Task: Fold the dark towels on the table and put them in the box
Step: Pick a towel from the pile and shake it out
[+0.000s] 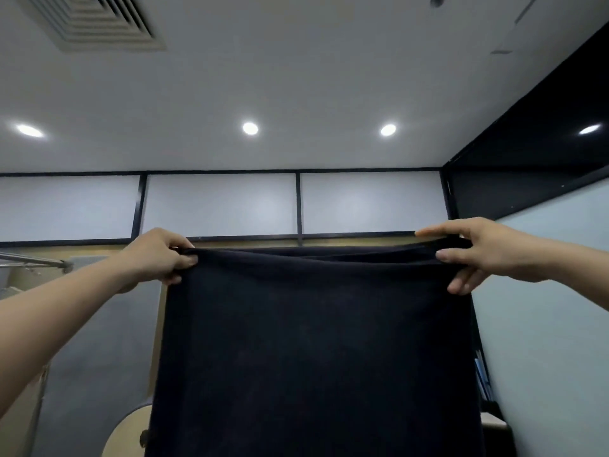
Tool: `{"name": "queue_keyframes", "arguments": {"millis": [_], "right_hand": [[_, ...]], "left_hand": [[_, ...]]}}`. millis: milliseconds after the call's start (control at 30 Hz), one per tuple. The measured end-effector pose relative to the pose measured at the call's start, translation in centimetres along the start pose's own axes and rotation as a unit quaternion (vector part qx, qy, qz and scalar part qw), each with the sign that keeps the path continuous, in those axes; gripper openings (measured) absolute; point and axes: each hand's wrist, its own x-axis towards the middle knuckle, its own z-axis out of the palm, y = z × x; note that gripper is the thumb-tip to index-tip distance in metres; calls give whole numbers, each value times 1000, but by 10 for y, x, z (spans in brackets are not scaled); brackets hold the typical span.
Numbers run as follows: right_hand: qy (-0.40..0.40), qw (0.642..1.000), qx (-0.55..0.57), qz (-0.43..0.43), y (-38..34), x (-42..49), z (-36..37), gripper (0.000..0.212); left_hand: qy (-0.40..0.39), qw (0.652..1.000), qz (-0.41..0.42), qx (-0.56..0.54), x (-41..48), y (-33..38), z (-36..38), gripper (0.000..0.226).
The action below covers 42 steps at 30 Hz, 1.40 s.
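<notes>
A dark navy towel [313, 351] hangs spread out in front of me, held up high in the air. My left hand [158, 257] pinches its top left corner. At the top right corner my right hand [478, 252] grips the doubled upper edge. The cloth runs straight down past the bottom of the frame. It hides whatever lies below it, so the table and the box are out of sight.
The camera looks upward at a white ceiling with spot lights [250, 128] and an air vent [92, 21]. Frosted glass panels [220, 206] line the far wall. A metal rail [33, 262] juts in at the left. A rounded wooden chair back [128, 430] shows at lower left.
</notes>
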Motion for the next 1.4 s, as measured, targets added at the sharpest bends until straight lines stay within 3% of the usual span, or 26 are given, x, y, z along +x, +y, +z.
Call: {"name": "queue_keyframes", "arguments": {"millis": [167, 400, 533, 633, 733, 800, 900, 1000, 1067, 1167, 1333, 1400], "right_hand": [[36, 998, 48, -30, 4, -5, 8, 15], [1, 993, 117, 12, 25, -18, 21, 37], [93, 995, -28, -34, 57, -20, 51, 32], [93, 984, -142, -57, 81, -19, 70, 27], [84, 971, -197, -103, 95, -23, 79, 48], [90, 973, -170, -129, 99, -25, 83, 59], [79, 990, -48, -107, 97, -27, 87, 52], [5, 995, 36, -96, 92, -28, 90, 29], [-26, 993, -16, -114, 92, -28, 91, 15], [9, 979, -151, -136, 92, -23, 90, 17], [84, 955, -154, -241, 90, -18, 89, 29], [123, 938, -172, -276, 90, -19, 91, 18]], "left_hand": [[47, 999, 22, -12, 8, 0, -3, 5], [110, 991, 66, -28, 18, 31, -16, 3], [107, 989, 99, 6, 22, 46, -5, 5], [100, 989, 105, 1, 23, 55, 7, 16], [101, 989, 107, 10, 23, 59, 10, 17], [109, 988, 103, 20, 23, 56, 7, 9], [109, 989, 95, 38, 20, 51, 5, 4], [118, 988, 82, 58, 17, 44, 1, 6], [129, 987, 72, 62, 15, 39, -2, 6], [135, 987, 71, 57, 14, 35, -5, 7], [152, 987, 55, 23, 16, 34, -16, 8], [153, 986, 59, 8, 18, 38, -18, 7]]}}
